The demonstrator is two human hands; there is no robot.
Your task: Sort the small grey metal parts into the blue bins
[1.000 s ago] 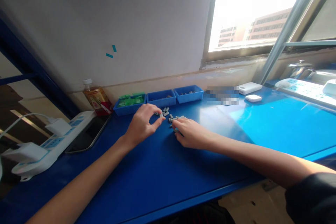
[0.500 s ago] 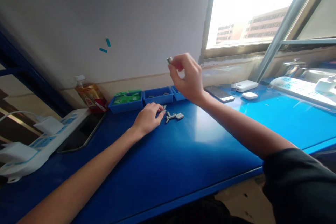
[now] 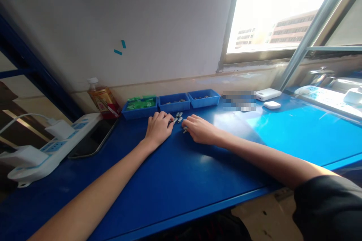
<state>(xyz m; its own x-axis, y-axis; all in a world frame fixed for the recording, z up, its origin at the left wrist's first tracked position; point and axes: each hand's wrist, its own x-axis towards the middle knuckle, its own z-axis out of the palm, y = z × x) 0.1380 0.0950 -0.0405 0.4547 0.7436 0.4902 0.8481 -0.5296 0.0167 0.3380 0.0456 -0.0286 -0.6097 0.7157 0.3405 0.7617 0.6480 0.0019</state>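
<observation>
Both my hands rest on the blue table (image 3: 175,180), close together in front of three small blue trays. My left hand (image 3: 158,128) lies knuckles up with its fingers curled onto several small grey metal parts (image 3: 178,116). My right hand (image 3: 199,130) is beside it, fingers bent down over more of the grey parts; one small piece shows at its fingertips. What either hand actually grips is hidden under the fingers. The left blue tray (image 3: 139,107) holds green pieces; the middle tray (image 3: 173,103) and right tray (image 3: 203,98) hold small dark parts.
A bottle of amber liquid (image 3: 103,99) stands by the wall at left. A white power strip with plugs (image 3: 53,145) and a dark phone (image 3: 92,141) lie on the left. White cases (image 3: 268,94) and another power strip (image 3: 325,96) sit on the right under the window.
My right hand, raised in the air pinching a small grey part half a second ago, has come back down to the table beside the left hand. The left hand stayed on the parts.
</observation>
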